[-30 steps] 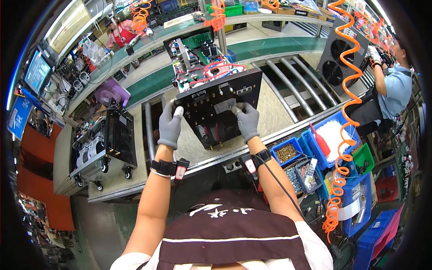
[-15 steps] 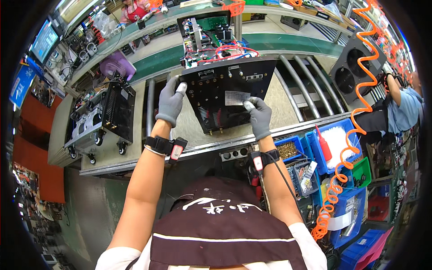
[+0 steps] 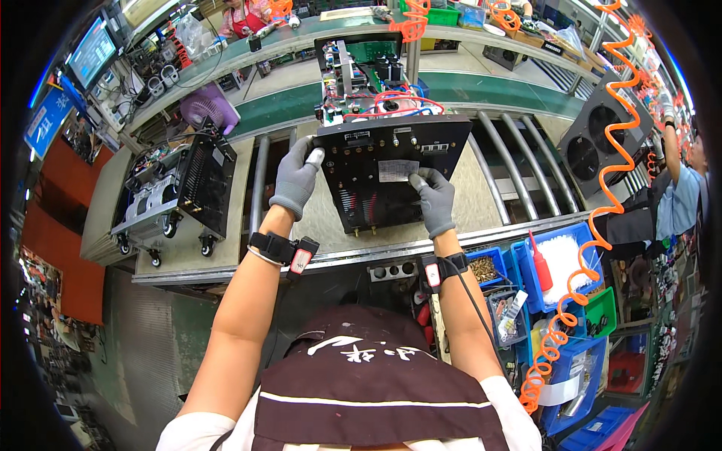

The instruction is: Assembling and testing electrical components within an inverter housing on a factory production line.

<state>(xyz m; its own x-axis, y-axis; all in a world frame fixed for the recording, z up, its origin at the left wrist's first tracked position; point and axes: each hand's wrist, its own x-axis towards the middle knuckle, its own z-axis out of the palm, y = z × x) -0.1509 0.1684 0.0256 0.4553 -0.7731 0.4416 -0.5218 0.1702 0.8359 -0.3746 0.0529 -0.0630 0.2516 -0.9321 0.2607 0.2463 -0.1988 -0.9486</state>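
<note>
A black metal panel point(image 3: 350, 167), the near face of an open electronic machine, stands upright in front of me. My gloved left hand point(image 3: 295, 180) grips its upper left edge, thumb on the front and the other fingers partly hidden. At the panel's middle is a silvery rectangular label point(image 3: 397, 170). My gloved right hand point(image 3: 434, 201) pinches the label's lower right corner with thumb and fingertip. Whether the whole label touches the panel cannot be told. Above the panel show circuit boards and red and blue wires point(image 3: 398, 101).
A second open machine on casters point(image 3: 188, 180) sits to the left. Metal rollers point(image 3: 519, 165) run right of the panel. Blue bins point(image 3: 560, 263) with screws and white pieces stand at the near right, with a coiled orange hose point(image 3: 608, 150) hanging over them. A co-worker point(image 3: 677, 188) is at far right.
The label has turned to lie more in line with the panel, my right hand still at its corner. The whole scene has shifted slightly right and down. My left hand stays on the edge.
</note>
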